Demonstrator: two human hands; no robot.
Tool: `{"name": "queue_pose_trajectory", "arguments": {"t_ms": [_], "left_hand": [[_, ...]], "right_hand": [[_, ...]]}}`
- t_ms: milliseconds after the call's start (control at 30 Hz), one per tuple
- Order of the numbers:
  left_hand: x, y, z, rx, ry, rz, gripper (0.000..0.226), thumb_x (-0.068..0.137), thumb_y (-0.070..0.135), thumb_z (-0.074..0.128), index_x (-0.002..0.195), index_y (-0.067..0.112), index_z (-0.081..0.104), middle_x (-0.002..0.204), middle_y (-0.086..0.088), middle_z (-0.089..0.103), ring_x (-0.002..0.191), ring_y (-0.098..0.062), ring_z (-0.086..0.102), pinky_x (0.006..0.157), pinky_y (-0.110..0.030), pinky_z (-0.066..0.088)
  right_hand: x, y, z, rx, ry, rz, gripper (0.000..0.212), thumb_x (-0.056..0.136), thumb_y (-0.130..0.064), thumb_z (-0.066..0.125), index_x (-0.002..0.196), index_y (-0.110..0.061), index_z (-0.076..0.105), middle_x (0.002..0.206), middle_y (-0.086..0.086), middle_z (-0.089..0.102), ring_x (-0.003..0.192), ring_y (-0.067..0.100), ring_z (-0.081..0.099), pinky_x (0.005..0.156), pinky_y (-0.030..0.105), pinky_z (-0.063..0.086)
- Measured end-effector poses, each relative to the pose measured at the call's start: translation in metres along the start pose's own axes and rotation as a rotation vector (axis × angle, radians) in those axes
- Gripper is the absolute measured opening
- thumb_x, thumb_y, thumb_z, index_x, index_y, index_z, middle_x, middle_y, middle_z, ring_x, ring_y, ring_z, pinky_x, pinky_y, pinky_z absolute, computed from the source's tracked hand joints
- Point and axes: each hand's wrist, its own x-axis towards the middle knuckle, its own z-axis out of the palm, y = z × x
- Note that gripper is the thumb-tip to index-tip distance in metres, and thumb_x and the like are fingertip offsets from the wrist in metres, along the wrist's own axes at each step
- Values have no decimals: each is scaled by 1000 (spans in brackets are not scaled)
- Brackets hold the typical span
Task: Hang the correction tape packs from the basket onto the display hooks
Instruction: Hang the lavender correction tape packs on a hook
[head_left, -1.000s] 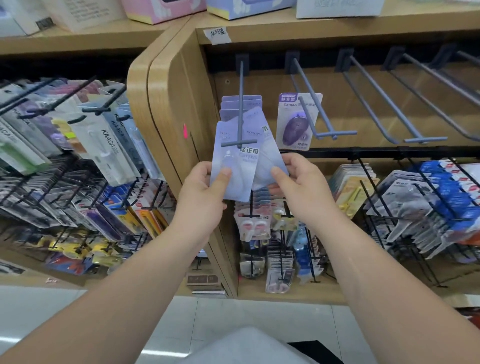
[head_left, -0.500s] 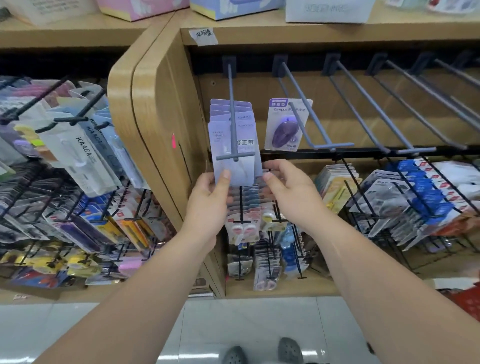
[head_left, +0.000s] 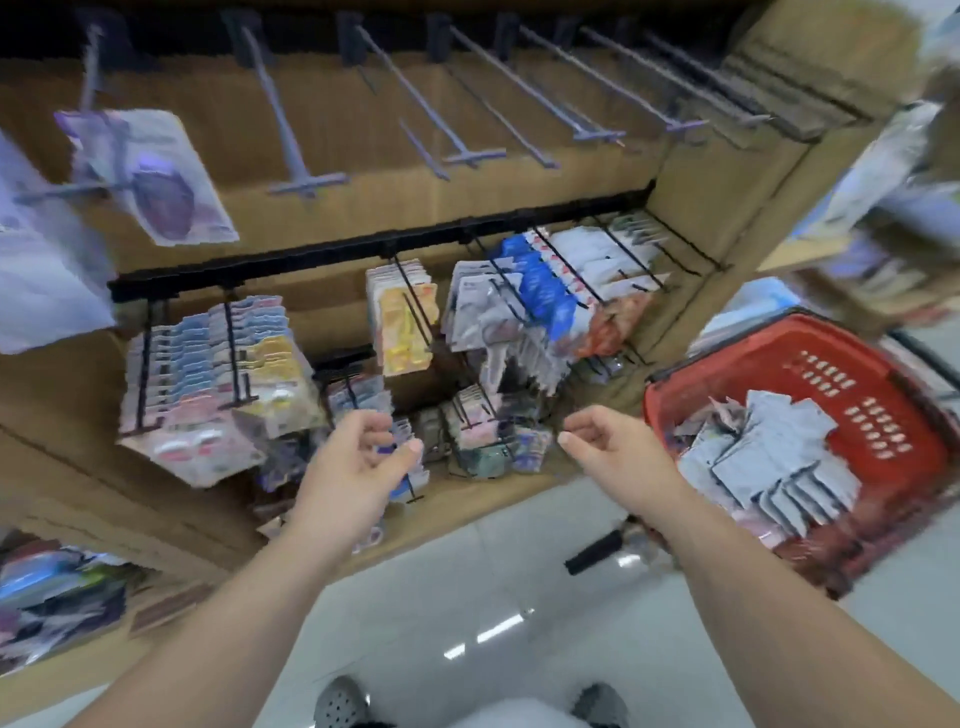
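Left hand (head_left: 358, 467) and right hand (head_left: 613, 447) hover before the lower shelf, each grip loosely curled and holding nothing. The correction tape packs (head_left: 769, 457) lie in an overlapping heap in the red basket (head_left: 810, 332) at right; the upper display hooks (head_left: 467, 156) stand mostly bare. Likely faults: overlapped packs lifting together and spilling; a hang-hole catching on a hook's crossbar tip.
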Motion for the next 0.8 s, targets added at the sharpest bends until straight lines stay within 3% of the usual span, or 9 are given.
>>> {"name": "queue_pose_trajectory", "arguments": {"t_ms": [100, 233, 333, 467, 600, 800], "left_hand": [[-2, 17, 94, 64, -77, 13, 33, 93, 28, 78, 117, 23, 56, 114, -3, 65, 96, -14, 65, 95, -43, 55], [-11, 34, 224, 147, -123, 39, 45, 86, 38, 85, 119, 25, 58, 116, -3, 64, 93, -17, 64, 92, -39, 54], [-13, 55, 302, 271, -180, 86, 41, 87, 31, 85, 115, 26, 55, 108, 3, 62, 96, -20, 61, 84, -34, 49], [3, 80, 367, 482, -241, 190, 61, 80, 50, 85, 128, 24, 60, 124, 2, 61, 115, -19, 59, 97, -36, 49], [35, 93, 409, 652, -286, 232, 81, 80, 52, 86, 144, 14, 53, 143, -12, 54, 136, -30, 48, 112, -40, 39], [96, 85, 453, 666, -330, 214, 88, 79, 56, 84, 147, 13, 50, 152, -10, 46, 142, -27, 43, 119, -42, 37]], "right_hand": [[-13, 112, -59, -55, 62, 108, 18, 89, -42, 70, 94, -25, 69, 86, -6, 72, 77, 10, 64, 76, 28, 46], [-27, 235, -140, -144, 30, 307, 30, 94, -39, 69, 116, -19, 70, 112, 0, 73, 106, 22, 68, 90, 30, 49], [-33, 298, -188, -189, 0, 359, 30, 94, -42, 69, 113, -19, 69, 109, 2, 71, 109, 26, 66, 83, 31, 45], [-18, 345, -229, -275, -22, 356, 42, 94, -43, 68, 126, -16, 67, 122, 6, 69, 112, 26, 64, 88, 32, 45], [13, 375, -249, -306, -26, 350, 47, 93, -46, 68, 131, -18, 63, 126, 9, 67, 113, 28, 63, 94, 38, 51], [46, 402, -263, -352, -24, 398, 44, 94, -40, 67, 132, -19, 63, 126, 4, 66, 117, 26, 59, 98, 40, 49]]}}
